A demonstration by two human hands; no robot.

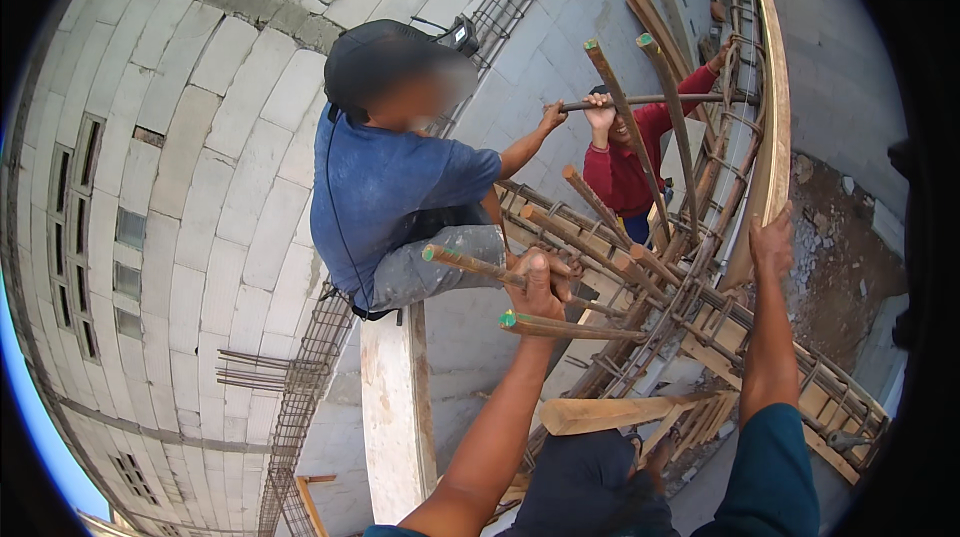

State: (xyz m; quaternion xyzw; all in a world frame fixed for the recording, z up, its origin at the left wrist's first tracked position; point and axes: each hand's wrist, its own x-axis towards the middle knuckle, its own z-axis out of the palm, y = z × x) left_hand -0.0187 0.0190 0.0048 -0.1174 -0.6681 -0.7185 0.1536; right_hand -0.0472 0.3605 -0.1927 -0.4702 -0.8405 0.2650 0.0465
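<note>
My left hand (540, 292) is closed around a rusty steel rebar (470, 260) in the middle of the view. Just below it, another rebar (575, 329) with a green-painted end sticks out to the left. A blue-shirted co-worker's hand is close beside my left hand, partly overlapped by it. On the right, my right hand (771, 242) grips the edge of a long wooden board (771, 87), which curves up toward the top of the view. Its fingers are partly hidden behind the wood.
A co-worker in blue (400, 177) crouches at left; another in red (630, 157) stands lower. Both hold a dark bar (660, 99). Upright rebars (625, 127) rise from a reinforcement cage (690, 287). A timber beam (610, 414) lies near my legs. Rubble (830, 237) covers the ground far below.
</note>
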